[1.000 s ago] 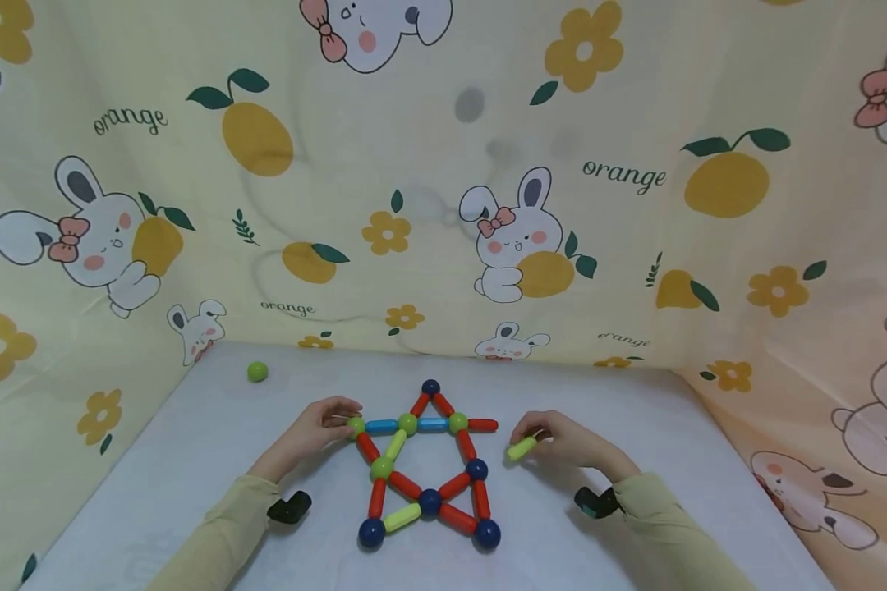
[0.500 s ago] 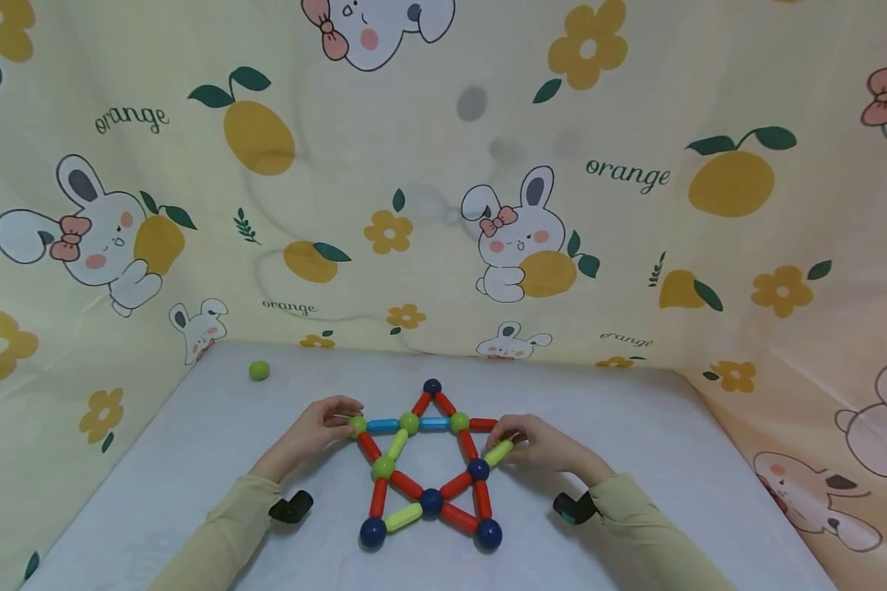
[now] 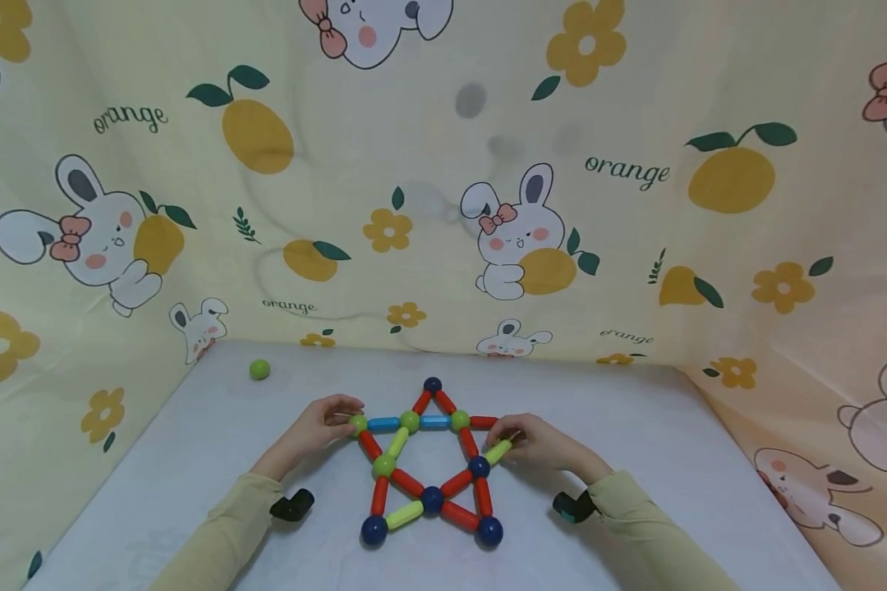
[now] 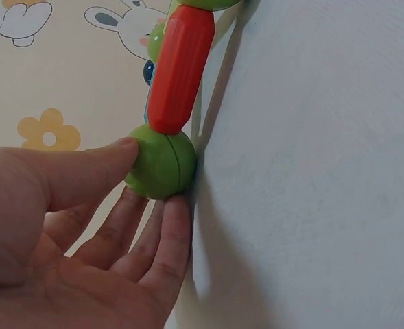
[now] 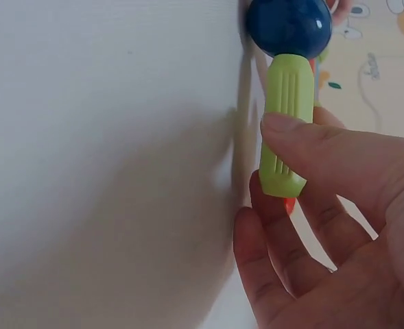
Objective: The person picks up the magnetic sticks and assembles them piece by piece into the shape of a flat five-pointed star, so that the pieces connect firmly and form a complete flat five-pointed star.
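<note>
A star-shaped figure of magnetic rods and balls lies flat on the table. My left hand point(image 3: 324, 425) pinches the green ball point(image 4: 162, 161) at its left tip, where a red rod point(image 4: 181, 68) joins. At the other side, my right hand point(image 3: 538, 443) holds a yellow-green rod point(image 5: 289, 89) between thumb and fingers. The far end of that rod meets a dark blue ball point(image 5: 291, 26). Just above it, a red rod point(image 3: 482, 423) sticks out rightward from a green ball point(image 3: 460, 420); its outer end is close to my right fingers.
A loose green ball point(image 3: 259, 369) lies at the back left of the white table point(image 3: 606, 402). A patterned cloth point(image 3: 429, 271) rises behind the table and along its sides. Dark blue balls point(image 3: 374, 530) form the figure's near corners.
My right hand has moved left with the yellow-green rod, whose end now touches the dark blue ball; it was apart one second ago. My left hand stays on the green ball.
</note>
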